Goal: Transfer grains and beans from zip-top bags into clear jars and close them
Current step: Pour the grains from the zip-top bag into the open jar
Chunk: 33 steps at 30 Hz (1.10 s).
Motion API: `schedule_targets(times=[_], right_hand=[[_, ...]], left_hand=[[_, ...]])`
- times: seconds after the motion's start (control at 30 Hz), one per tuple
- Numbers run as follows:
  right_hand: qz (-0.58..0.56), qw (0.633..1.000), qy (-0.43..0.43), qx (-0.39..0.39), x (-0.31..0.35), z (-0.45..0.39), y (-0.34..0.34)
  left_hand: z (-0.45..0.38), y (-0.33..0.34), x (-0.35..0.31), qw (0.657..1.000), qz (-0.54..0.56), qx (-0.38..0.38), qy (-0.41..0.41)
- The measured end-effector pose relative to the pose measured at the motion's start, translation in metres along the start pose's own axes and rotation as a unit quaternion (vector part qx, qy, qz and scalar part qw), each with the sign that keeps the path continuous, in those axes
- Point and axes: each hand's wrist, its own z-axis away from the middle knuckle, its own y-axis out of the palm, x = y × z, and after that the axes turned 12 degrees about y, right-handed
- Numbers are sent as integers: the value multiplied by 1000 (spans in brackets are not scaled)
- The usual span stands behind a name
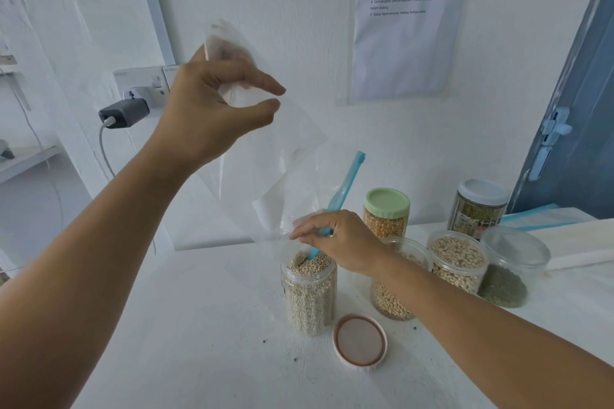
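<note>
The left hand point(212, 109) is raised at about ten o'clock from the open jar, its fingers curled and pinching the bottom end of a clear, seemingly empty zip-top plastic bag point(265, 156) with a blue zip strip. The bag hangs upside down, its mouth reaching the rim of a tall clear plastic jar full of pale round grains point(309, 292) standing on the white desk point(199, 325). The right hand point(335, 239) sits just above that jar's mouth, fingers curled around the bag's opening and blue strip. A round pink-rimmed lid point(360, 345) lies upside down on the desk at five o'clock of the jar, just beside it. At three o'clock stand three more lidless clear jars of beans, the nearest point(392, 302) partly hidden by the right wrist. At one o'clock stands a green-lidded clear jar of yellow kernels point(387, 212).
</note>
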Motion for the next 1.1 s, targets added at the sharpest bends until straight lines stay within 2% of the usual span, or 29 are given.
schedule_targets(times=[0.1,0.27,0.47,0.73,0.9,1.0,1.1], right_hand=[[-5,1000,-5,-17,2,-2,-1],[-40,998,-8,-49,0,-3,0],[-23,999,-4,-21,0,-2,-4],[-35,997,-16,-69,3,0,-3],[-30,999,-17,-25,5,2,0],[-42,999,0,-24,3,2,-5],[-21,999,10,-39,-2,1,-8]], left_hand=[[-1,-7,-1,998,-32,43,13],[-11,-17,-2,997,-55,11,45],[-20,-14,-3,997,-60,-5,53],[-28,-6,-4,997,-51,-14,63],[-30,-4,-8,995,-67,-2,67],[-28,-10,-10,996,-71,18,55],[-23,-15,-13,999,-39,21,2]])
